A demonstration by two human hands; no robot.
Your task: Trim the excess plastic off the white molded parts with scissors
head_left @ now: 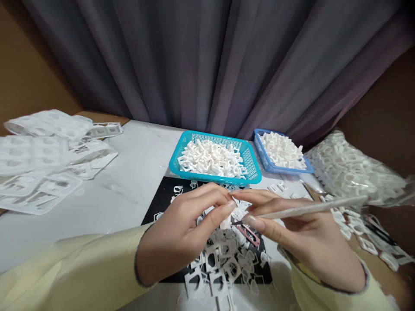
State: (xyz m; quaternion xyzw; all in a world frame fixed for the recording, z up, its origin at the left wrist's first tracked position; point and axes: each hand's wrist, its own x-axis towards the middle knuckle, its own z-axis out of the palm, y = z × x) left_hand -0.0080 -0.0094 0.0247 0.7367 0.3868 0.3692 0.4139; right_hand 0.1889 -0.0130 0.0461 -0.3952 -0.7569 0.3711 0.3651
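Observation:
Between the fingertips of my left hand (191,222) is a small white piece (226,222), mostly covered by the fingers. My right hand (292,224) is closed on a thin white-handled tool (314,206); its dark tip points left and meets or nearly meets the piece. Both hands are over a black mat (155,194), their fingertips close together. White cut-out frames and scraps (223,268) are heaped on the mat below the hands. A pink tool (248,235) lies among them, just under the right fingers.
A teal basket (214,178) of white pieces stands behind the mat, with a blue basket (285,169) of similar pieces to its right. A filled clear bag (353,168) sits far right, near loose white parts (366,245). White perforated sheets (42,160) are piled left.

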